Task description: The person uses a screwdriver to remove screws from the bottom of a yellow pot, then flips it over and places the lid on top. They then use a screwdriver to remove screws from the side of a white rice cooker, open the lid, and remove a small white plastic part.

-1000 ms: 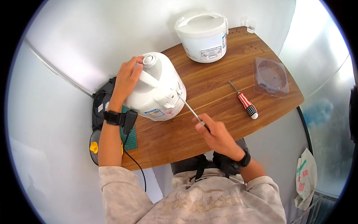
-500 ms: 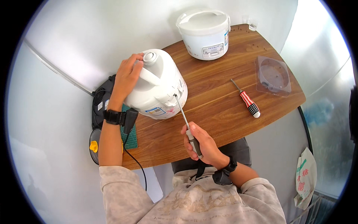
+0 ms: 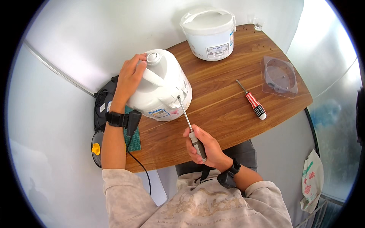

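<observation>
A white rice cooker [image 3: 167,89] with a lid handle and a round vent stands at the table's left side. My left hand [image 3: 131,74] holds it at the lid, fingers bent over the top beside the vent and handle. In my right hand [image 3: 207,146] is a screwdriver [image 3: 198,144] with a grey handle, fingers wrapped round it. Its shaft slants up and away, and the tip meets the small hinge or latch part at the lid's near right edge. Whether a screw sits under the tip cannot be made out.
A second white rice cooker [image 3: 211,36] stands at the back. To the right lie a flag-patterned screwdriver [image 3: 255,105] and a clear plastic tray [image 3: 280,76] with small bits inside. Tiny dark pieces and a small clear cup [image 3: 258,26] are at the far right. A green mat [image 3: 134,140] lies at left.
Almost nothing differs. The view has shifted very slightly; both hands keep their hold, with the screwdriver tip at the same spot on the rice cooker.
</observation>
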### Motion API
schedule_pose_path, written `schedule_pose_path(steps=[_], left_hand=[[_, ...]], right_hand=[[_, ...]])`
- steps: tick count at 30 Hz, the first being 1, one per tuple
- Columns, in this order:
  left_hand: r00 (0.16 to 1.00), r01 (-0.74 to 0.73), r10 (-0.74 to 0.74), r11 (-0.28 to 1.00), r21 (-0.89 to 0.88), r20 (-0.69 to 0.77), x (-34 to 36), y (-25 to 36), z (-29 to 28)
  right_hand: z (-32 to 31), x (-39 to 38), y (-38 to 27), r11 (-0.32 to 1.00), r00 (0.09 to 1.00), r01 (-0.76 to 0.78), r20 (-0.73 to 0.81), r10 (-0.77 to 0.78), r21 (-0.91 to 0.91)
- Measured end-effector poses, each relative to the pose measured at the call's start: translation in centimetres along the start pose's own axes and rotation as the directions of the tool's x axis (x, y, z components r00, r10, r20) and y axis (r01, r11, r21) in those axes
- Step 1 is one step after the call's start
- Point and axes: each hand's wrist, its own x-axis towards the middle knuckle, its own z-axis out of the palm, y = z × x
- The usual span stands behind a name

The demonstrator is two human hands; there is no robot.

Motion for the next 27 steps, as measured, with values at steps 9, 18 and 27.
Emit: schedule_pose_path(steps=[9, 18, 27], left_hand=[[1.000, -0.012, 0.012, 1.000, -0.011, -0.026, 0.04, -0.12, 0.13], [1.000, -0.010, 0.010, 1.000, 0.003, -0.019, 0.04, -0.31, 0.16], [1.000, -0.003, 0.003, 1.000, -0.008, -0.027, -0.03, -0.15, 0.16]], right_hand=[[0.06, 0.06, 0.42, 1.000, 0.999, 0.028, -0.030, -0.028, -0.008], [0.28, 0.05, 0.08, 0.999, 1.000, 0.017, -0.003, -0.017, 0.029], [0.53, 0.01, -0.23, 1.000, 1.000, 0.002, -0.026, -0.002, -0.009]])
